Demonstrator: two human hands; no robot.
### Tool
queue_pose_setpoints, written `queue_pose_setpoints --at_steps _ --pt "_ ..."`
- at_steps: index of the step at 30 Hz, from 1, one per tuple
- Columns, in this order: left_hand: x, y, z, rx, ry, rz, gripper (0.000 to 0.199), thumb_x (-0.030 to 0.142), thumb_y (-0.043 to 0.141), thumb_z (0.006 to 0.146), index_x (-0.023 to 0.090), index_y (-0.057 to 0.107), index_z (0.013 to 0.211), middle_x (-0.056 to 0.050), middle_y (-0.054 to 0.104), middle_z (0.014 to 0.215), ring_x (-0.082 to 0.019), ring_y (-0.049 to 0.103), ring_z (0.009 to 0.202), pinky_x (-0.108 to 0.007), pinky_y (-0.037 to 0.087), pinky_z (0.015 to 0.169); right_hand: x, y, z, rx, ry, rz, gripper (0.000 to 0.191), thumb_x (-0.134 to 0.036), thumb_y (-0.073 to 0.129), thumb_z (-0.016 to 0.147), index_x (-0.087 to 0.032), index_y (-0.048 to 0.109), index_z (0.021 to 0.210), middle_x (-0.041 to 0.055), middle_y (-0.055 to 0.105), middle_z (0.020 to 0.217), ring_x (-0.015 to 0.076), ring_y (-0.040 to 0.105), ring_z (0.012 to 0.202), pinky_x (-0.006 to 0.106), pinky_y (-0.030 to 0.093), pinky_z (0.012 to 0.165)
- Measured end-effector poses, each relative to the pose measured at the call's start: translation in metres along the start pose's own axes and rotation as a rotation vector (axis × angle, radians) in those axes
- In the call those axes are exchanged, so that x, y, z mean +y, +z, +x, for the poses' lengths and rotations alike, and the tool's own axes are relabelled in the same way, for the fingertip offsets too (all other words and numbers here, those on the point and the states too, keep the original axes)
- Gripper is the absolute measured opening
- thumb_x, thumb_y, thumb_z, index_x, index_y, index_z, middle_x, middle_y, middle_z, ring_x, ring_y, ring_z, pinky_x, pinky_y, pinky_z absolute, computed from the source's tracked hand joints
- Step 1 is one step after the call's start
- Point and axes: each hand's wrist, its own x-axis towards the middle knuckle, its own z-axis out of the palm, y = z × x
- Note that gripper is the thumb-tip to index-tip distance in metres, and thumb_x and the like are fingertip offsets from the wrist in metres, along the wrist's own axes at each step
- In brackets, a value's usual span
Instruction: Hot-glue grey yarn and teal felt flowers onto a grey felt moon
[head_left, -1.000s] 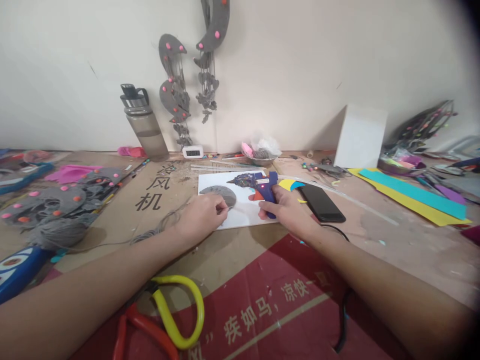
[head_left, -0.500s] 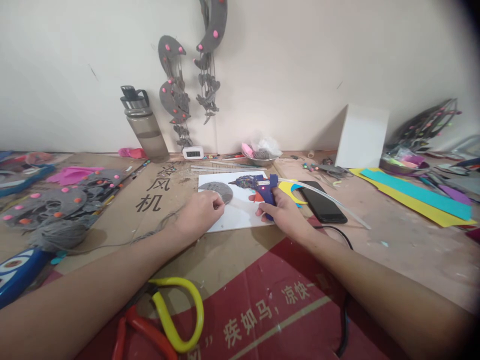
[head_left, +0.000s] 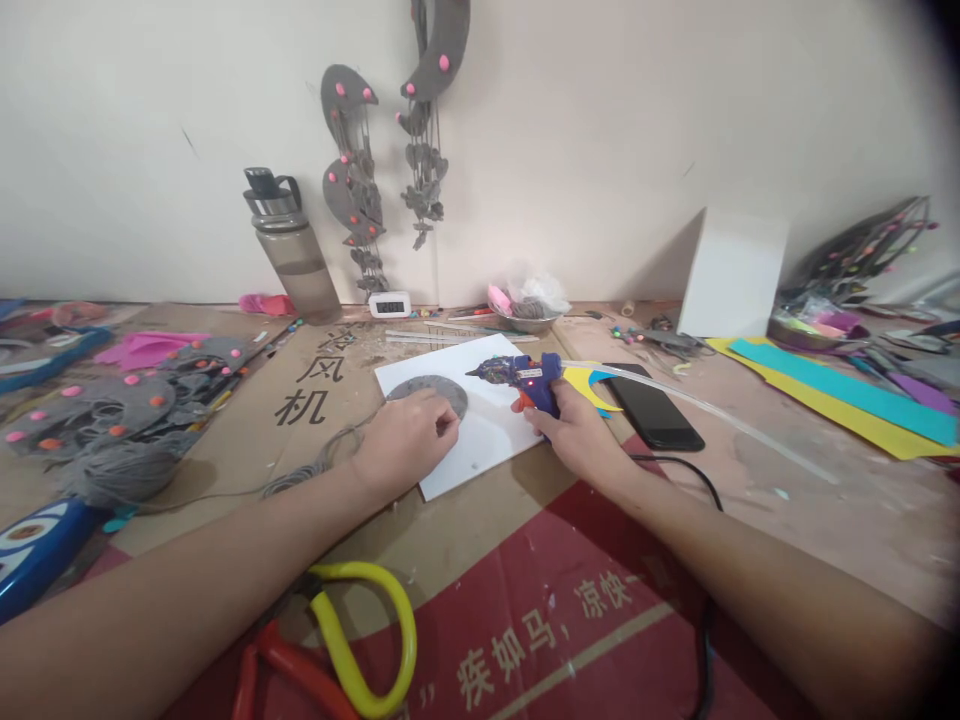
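My right hand is wrapped round the grip of a blue hot glue gun, its dark nozzle pointing left over a white board. A clear glue stick trails from the gun's back. My left hand is closed in a pinch above a round dark grey felt-like piece on the board. Whatever those fingers hold is hidden. Grey yarn runs from a ball at the left and disappears behind my left hand.
Yellow-and-red-handled scissors lie in front on the cardboard. A phone and black cord are at the right. Behind stand a bottle, a small clock and a bowl. Grey felt ornaments hang on the wall.
The white board has turned, its left edge swinging outward and its near corner coming towards me. The glue gun sits slightly farther right from the grey piece. The view has shifted a little.
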Motion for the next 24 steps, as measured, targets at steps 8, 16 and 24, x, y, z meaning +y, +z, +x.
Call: queue_pose_setpoints --at_steps 8,16,24 --pt "-0.006 0.004 0.006 -0.028 0.011 0.092 0.018 0.021 0.045 0.083 0.019 0.06 0.072 -0.006 0.063 0.081 -0.018 0.058 0.078 -0.03 0.043 0.071 0.007 0.002 0.0 -0.002 -0.018 -0.02 0.019 -0.027 0.053 0.08 -0.02 0.054 0.098 0.0029 0.065 0.094 0.0173 0.056 0.079 0.03 0.042 0.072" --pt "-0.004 -0.002 -0.001 0.054 0.015 0.078 0.019 0.023 0.046 0.084 0.018 0.061 0.073 -0.005 0.063 0.081 -0.016 0.057 0.076 -0.028 0.042 0.07 0.001 0.001 -0.002 0.016 -0.005 -0.107 0.023 -0.027 0.053 0.08 -0.019 0.055 0.101 0.0044 0.065 0.096 0.0192 0.057 0.082 0.032 0.042 0.076" --pt "-0.002 0.0 0.001 -0.064 0.012 0.103 0.019 0.019 0.044 0.084 0.018 0.06 0.074 -0.005 0.063 0.083 -0.017 0.058 0.077 -0.028 0.043 0.071 0.0 0.001 -0.002 0.036 -0.021 -0.134 0.022 -0.027 0.054 0.079 -0.019 0.057 0.1 0.0052 0.065 0.097 0.0205 0.057 0.084 0.033 0.043 0.077"
